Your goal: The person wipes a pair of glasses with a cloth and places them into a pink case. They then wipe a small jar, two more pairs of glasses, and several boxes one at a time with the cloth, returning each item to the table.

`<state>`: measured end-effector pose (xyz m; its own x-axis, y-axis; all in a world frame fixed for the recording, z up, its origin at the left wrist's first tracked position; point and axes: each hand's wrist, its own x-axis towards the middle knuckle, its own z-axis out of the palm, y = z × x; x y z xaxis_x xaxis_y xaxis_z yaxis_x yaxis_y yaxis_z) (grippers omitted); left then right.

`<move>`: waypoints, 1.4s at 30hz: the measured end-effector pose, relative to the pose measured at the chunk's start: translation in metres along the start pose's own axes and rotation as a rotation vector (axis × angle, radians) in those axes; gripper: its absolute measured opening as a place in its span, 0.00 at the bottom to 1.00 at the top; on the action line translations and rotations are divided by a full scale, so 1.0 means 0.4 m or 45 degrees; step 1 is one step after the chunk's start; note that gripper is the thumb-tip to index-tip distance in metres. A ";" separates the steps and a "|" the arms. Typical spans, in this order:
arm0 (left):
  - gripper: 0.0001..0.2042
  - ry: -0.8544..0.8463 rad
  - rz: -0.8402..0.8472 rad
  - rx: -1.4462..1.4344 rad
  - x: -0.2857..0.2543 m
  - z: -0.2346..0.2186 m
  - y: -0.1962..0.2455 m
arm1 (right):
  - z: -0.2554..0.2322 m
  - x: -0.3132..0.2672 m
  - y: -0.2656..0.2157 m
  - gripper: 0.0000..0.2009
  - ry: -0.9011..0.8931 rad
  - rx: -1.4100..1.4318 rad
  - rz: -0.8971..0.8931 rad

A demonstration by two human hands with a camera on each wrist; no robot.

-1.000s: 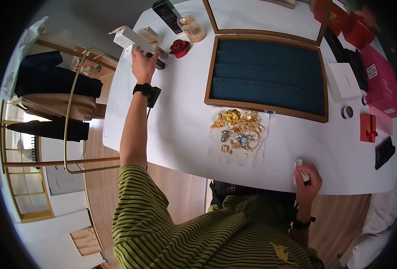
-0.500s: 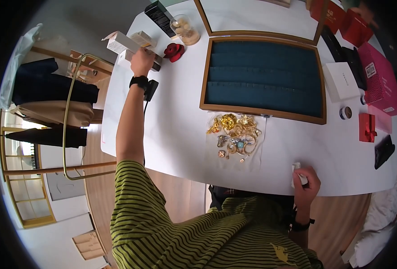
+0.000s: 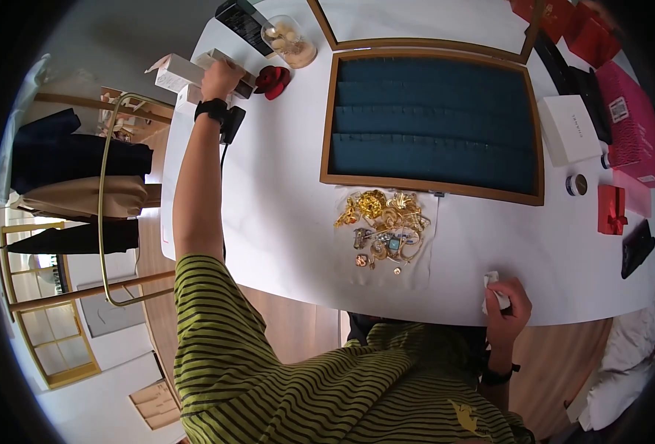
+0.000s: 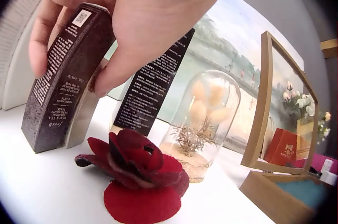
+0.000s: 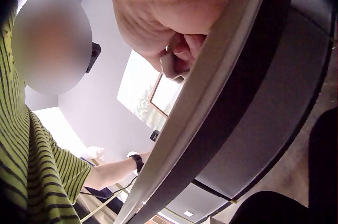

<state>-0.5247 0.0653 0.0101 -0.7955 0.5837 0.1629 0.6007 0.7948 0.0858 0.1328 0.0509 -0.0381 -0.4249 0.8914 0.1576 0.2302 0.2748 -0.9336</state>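
My left hand [image 3: 220, 79] is at the table's far left corner. In the left wrist view that hand [image 4: 127, 18] grips a dark upright box [image 4: 66, 76] with fingers and thumb, a paler box against its side. A dark red fabric flower [image 4: 140, 166] lies beside it. At the front edge, my right hand [image 3: 510, 309] holds a crumpled white cloth [image 3: 492, 293]; the right wrist view shows the hand [image 5: 169, 12] with the cloth [image 5: 171, 66] partly hidden. Gold jewelry [image 3: 392, 222] lies on a white cloth [image 3: 357, 275] between the hands.
An open wooden case [image 3: 431, 183] with teal lining stands behind the jewelry. A glass dome [image 3: 290, 43] and a black box [image 3: 244, 26] stand at the back left. White [image 3: 568, 129], red [image 3: 610, 210] and pink [image 3: 629, 122] boxes line the right side.
My left hand has shifted from the small boxes' front side to above the dark box, its fingers now round it. The head view has turned slightly. My right hand stays with the cloth.
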 end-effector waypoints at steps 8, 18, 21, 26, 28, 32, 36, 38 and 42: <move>0.24 -0.020 -0.051 0.117 -0.041 -0.030 0.027 | 0.001 -0.002 0.003 0.05 0.010 -0.003 -0.027; 0.23 1.051 0.483 0.028 -0.300 -0.178 0.096 | 0.003 -0.003 0.005 0.05 -0.007 -0.002 0.006; 0.31 1.191 0.339 -0.142 -0.273 -0.197 -0.031 | 0.005 -0.004 0.005 0.05 -0.010 -0.003 0.019; 0.40 0.769 -0.118 -0.557 -0.071 -0.119 -0.252 | 0.005 -0.006 0.009 0.05 -0.014 -0.011 -0.008; 0.38 0.623 -0.129 -0.750 -0.057 -0.119 -0.228 | 0.006 -0.010 0.015 0.05 0.007 -0.008 -0.023; 0.31 0.634 -0.221 -0.734 -0.059 -0.121 -0.140 | 0.009 -0.011 0.008 0.05 0.052 -0.038 -0.039; 0.31 0.662 -0.346 -0.583 -0.038 -0.101 -0.149 | 0.008 -0.012 0.008 0.05 0.043 -0.035 -0.009; 0.32 0.679 -0.379 -0.499 -0.031 -0.089 -0.162 | 0.008 -0.011 0.012 0.05 0.025 -0.020 0.008; 0.35 0.696 -0.358 -0.538 -0.049 -0.090 -0.156 | 0.010 -0.010 0.011 0.05 0.022 -0.033 -0.013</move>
<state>-0.5437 -0.0017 0.0370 -0.8370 0.1143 0.5351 0.4473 0.7061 0.5489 0.1318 0.0469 -0.0441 -0.4122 0.8946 0.1727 0.2488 0.2929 -0.9232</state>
